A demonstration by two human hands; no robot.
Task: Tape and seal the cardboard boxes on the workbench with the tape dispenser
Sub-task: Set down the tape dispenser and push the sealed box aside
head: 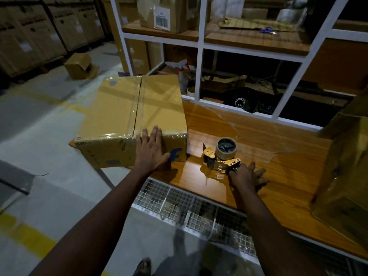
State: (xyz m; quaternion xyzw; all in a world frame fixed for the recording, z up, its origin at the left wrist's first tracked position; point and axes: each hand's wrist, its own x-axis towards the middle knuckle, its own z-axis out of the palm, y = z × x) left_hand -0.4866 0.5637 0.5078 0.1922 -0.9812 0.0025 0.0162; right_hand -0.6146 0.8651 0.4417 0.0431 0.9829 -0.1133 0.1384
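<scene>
The left hand's (150, 151) fingers (157, 132) lie straight and spread, pressed flat on the near side of the box (123, 108), their tips at its taped top edge. The right hand's (245, 176) fingers (260, 173) stretch nearly straight over the dispenser's (221, 156) handle, touching it. The box overhangs the bench's (258, 136) left end, and the dispenser stands just right of it. A second box (346, 176) sits at the far right.

2 cardboard boxes (129, 108) (346, 172) and 1 tape dispenser (221, 156) sit on 1 workbench (288, 144).
</scene>
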